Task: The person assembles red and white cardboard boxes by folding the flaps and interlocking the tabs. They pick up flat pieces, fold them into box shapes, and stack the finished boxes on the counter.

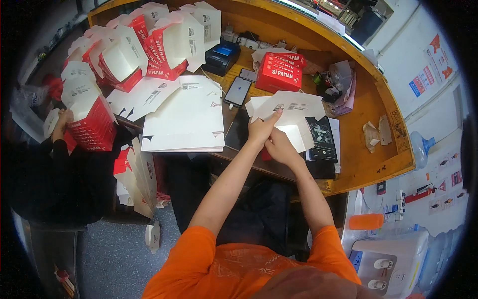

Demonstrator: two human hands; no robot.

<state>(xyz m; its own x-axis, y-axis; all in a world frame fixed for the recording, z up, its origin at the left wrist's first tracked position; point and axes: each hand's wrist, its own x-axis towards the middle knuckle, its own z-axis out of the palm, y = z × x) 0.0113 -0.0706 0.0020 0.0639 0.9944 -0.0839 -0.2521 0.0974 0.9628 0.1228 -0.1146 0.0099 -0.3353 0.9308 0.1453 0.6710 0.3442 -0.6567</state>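
A partly folded cardboard food box [299, 135], white inside, sits at the desk's near edge in front of me, its lid flap [303, 105] standing up. My left hand [262, 130] grips its left side, thumb lying on the lid flap. Close against it, my right hand [282, 148] is closed on the near wall; its fingertips are partly hidden. Left of my hands lies a stack of flat white box blanks [181, 117]. Beyond my hands stands a red folded box [280, 72].
Nested open red-and-white boxes [167, 47] crowd the left. There a co-worker's hand [62, 122] touches a box stack [92, 127]. A phone [238, 91], black printer [221, 57] and dark tablet [322, 139] lie on the desk. A raised wooden rim [393, 124] bounds the right.
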